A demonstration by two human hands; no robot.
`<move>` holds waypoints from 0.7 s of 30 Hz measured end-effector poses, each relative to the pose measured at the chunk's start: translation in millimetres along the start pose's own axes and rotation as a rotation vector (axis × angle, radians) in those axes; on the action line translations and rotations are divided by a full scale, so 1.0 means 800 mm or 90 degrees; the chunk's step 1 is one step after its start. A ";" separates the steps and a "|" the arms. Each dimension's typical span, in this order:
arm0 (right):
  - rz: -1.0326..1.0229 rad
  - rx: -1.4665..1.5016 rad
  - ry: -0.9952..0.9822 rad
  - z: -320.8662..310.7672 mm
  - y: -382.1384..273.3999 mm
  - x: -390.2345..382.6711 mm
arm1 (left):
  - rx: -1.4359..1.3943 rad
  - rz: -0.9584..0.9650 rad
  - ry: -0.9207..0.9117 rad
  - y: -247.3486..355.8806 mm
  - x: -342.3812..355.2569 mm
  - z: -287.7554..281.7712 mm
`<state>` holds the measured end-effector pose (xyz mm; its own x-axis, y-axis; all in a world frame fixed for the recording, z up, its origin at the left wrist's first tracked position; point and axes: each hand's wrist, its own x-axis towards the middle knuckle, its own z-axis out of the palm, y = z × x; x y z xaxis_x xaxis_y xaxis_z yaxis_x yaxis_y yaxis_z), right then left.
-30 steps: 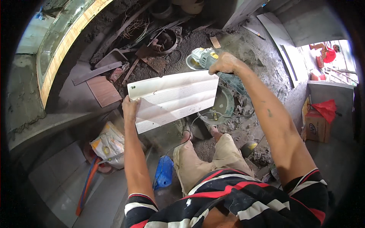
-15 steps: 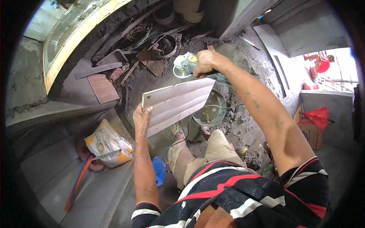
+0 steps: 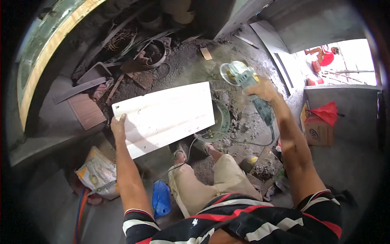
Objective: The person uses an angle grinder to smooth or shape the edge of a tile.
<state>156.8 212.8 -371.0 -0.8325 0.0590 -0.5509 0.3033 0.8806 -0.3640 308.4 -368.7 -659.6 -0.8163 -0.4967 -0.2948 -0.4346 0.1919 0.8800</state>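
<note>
With my left hand (image 3: 118,125) I grip a large pale tile (image 3: 170,116) by its left edge, thumb on its face. The tile is held up in front of my legs, its broad face bright and ribbed. My right hand (image 3: 262,89) is closed around the body of an angle grinder (image 3: 245,77), off to the right of the tile and apart from it. The grinder's round disc (image 3: 229,74) points up and left. Its cord (image 3: 252,144) drops from the rear and runs across toward my feet. Behind the tile's right end stands a round tub (image 3: 222,118), partly hidden.
Muddy rubble covers the floor, with a debris-filled bucket (image 3: 156,55) at the back. A printed sack (image 3: 96,173) and a blue container (image 3: 161,198) are at left. A cardboard box (image 3: 319,132) with a red umbrella (image 3: 327,113) stands right. Beyond the opening is another person (image 3: 325,58).
My right hand has swung the grinder right, away from the tile's top edge. The tile has moved left and turned its face more toward me. A small tile offcut now lies on the floor.
</note>
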 end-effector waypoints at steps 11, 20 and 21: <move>0.042 0.254 0.019 0.117 0.281 0.002 | -0.054 -0.179 0.155 -0.202 -0.129 0.020; 0.065 0.365 0.053 0.169 0.385 0.009 | -0.044 -0.238 0.252 -0.238 -0.204 0.125; 0.070 0.337 0.061 0.168 0.373 0.004 | -0.029 -0.237 0.259 -0.247 -0.206 0.118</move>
<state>306.9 412.6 -581.8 -0.8132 0.2016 -0.5459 0.5628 0.5112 -0.6496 492.5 -244.9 -820.1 -0.3934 -0.8128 -0.4297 -0.6419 -0.0917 0.7613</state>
